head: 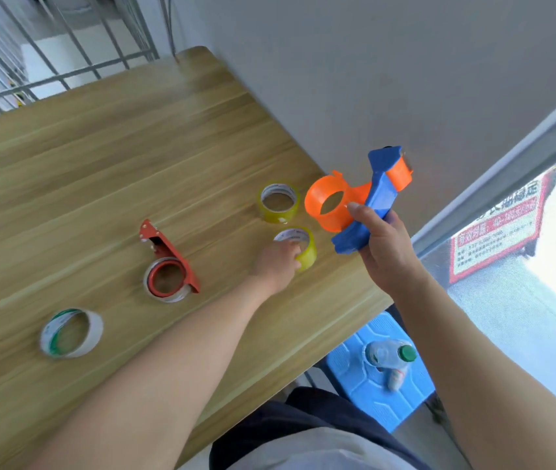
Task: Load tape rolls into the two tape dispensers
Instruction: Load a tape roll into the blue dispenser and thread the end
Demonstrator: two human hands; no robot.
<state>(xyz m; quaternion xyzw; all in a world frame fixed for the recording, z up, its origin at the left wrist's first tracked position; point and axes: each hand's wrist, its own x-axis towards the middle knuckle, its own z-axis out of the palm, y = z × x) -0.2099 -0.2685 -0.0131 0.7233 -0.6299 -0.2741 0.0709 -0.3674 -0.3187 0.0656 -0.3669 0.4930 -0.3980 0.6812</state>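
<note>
I am holding the blue and orange dispenser (361, 201) up off the wooden surface (66, 184) in my right hand (383, 245), fingers clamped around its blue handle, its orange spool hub empty and facing left. My left hand (278, 261) is reaching down to the nearer yellow tape roll (300, 247), fingers closing on its rim and dipping into its core. A second yellow tape roll (278, 201) is standing just beyond it. The red dispenser (168, 262) is lying on the surface to the left, a roll sitting on its hub. A white and green tape roll (71, 332) is resting further left, well apart.
</note>
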